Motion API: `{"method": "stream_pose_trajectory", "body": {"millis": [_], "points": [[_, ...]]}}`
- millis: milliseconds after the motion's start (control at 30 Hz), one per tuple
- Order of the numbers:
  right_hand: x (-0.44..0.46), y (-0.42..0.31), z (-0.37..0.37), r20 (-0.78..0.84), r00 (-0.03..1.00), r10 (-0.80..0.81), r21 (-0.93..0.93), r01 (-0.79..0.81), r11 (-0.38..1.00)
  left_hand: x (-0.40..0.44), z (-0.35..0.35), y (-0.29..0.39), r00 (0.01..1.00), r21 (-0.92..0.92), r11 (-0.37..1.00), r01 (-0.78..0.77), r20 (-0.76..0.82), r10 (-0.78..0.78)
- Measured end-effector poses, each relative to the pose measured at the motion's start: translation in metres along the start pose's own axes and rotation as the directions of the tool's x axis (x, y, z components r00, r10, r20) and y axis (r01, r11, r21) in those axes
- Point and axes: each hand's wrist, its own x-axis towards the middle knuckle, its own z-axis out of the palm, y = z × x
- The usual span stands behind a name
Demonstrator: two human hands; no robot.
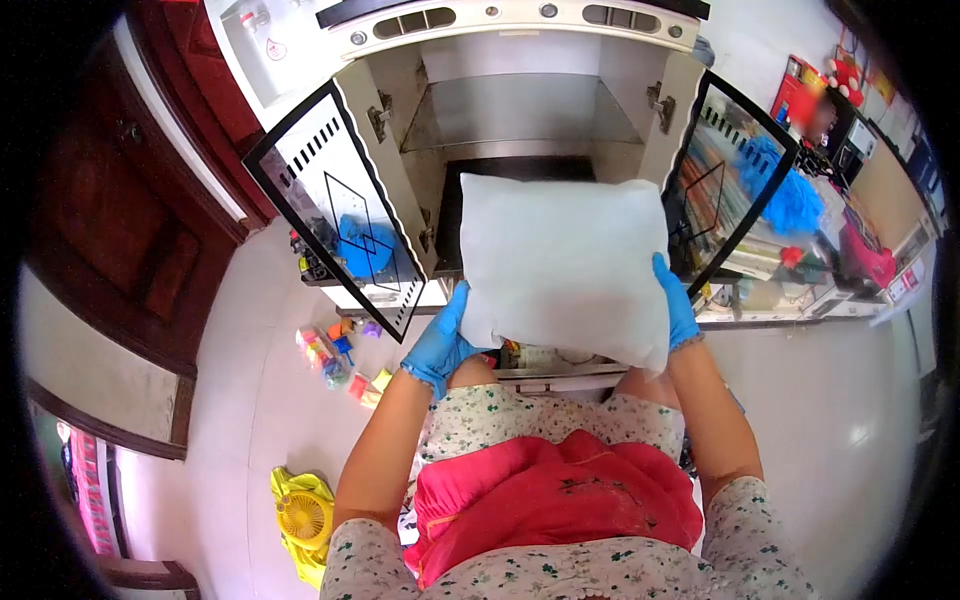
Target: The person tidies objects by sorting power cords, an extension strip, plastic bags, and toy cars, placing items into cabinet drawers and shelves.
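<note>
— Holding what?
— Holding a white pack [565, 262] by its sides; curled round the lower left edge with the left hand [437, 342], round the right edge with the right hand [678, 308]; in blue gloves, both; cannot tell the placing of fingers underneath.
— Held where?
— Out in front, before a cabinet [510, 57] with left door [340, 210] and right door [745, 160] swung wide; beyond the lap and its red cloth [560, 490].
— And around?
— On the floor [235, 400] to the left, colourful oddments [322, 357]; nearer, a yellow fan [303, 515] on yellow cloth [310, 568].
</note>
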Motion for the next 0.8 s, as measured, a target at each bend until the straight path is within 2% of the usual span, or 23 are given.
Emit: {"method": "stream_pose_trajectory", "body": {"millis": [33,233,267,300,333,367,400,433,467,500,533,567,600,633,667,700,733,800], "points": [[0.001,0.003,0.001,-0.002,1.000,0.005,-0.002,-0.005,1.000,0.000,0.004,0.002,0.997,-0.120,0.992,0.038,0.067,-0.030],[0.031,0.019,-0.023,0.049,0.997,0.062,0.001,-0.062,0.998,0.038,-0.023,-0.013,0.999,-0.116,0.993,-0.003,-0.043,-0.002],[0.031,0.020,-0.016,-0.072,0.997,0.031,0.001,-0.031,1.000,0.043,-0.033,-0.016,0.999,-0.116,0.993,0.004,-0.041,-0.008],[0.031,0.021,-0.005,-0.190,0.982,0.000,-0.003,0.000,1.000,0.044,-0.042,-0.016,0.964,0.225,0.966,-0.127,-0.200,0.173],[0.032,0.019,0.006,-0.194,0.981,-0.003,0.000,0.003,1.000,0.046,-0.047,-0.019,0.879,0.554,0.812,-0.183,-0.277,0.387],[0.032,0.017,0.018,-0.237,0.964,-0.118,-0.080,0.102,0.992,0.049,-0.049,-0.026,0.718,0.729,0.598,-0.333,-0.216,0.662],[0.034,0.017,0.026,-0.270,0.933,-0.237,-0.161,0.198,0.967,0.046,-0.039,-0.023,0.722,0.730,0.595,-0.337,-0.205,0.661],[0.035,0.021,0.027,-0.276,0.930,-0.241,-0.157,0.204,0.966,0.033,-0.018,-0.014,0.870,0.553,0.781,-0.291,-0.186,0.456],[0.036,0.028,0.027,-0.135,0.869,-0.475,-0.691,0.261,0.674,0.020,0.004,-0.006,0.965,0.358,0.916,-0.181,-0.113,0.235],[0.030,0.038,0.043,-0.027,0.864,-0.503,-0.874,0.223,0.431,0.010,0.029,-0.004,0.987,0.226,0.965,-0.133,-0.056,0.149],[0.024,0.049,0.058,0.081,0.848,-0.524,-0.973,0.182,0.143,0.003,0.053,-0.002,0.997,0.096,0.993,-0.072,0.010,0.072],[0.004,0.054,0.087,0.527,0.692,-0.493,-0.850,0.416,-0.325,0.001,0.068,0.004,0.993,0.044,0.999,0.018,0.119,-0.023],[0.011,0.064,0.081,0.651,0.726,-0.222,-0.710,0.478,-0.518,0.017,0.052,-0.026,0.993,0.025,0.999,0.032,0.111,-0.035],[-0.003,0.072,0.100,0.768,0.620,-0.161,-0.518,0.452,-0.727,0.011,0.061,-0.027,0.998,0.026,1.000,0.002,0.064,-0.004],[-0.006,0.085,0.101,0.769,0.618,-0.164,-0.519,0.454,-0.724,0.004,0.070,-0.028,1.000,0.027,0.999,-0.026,0.016,0.026],[-0.008,0.095,0.102,0.774,0.611,-0.166,-0.536,0.494,-0.685,0.008,0.075,-0.030,0.995,-0.094,0.991,-0.091,-0.038,0.088],[-0.006,0.099,0.104,0.780,0.602,-0.172,-0.550,0.529,-0.647,0.009,0.076,-0.027,0.995,-0.087,0.992,-0.092,-0.035,0.089],[-0.002,0.101,0.102,0.773,0.618,-0.146,-0.557,0.550,-0.623,0.004,0.082,-0.019,0.990,-0.332,0.943,-0.036,-0.143,-0.013]]}}
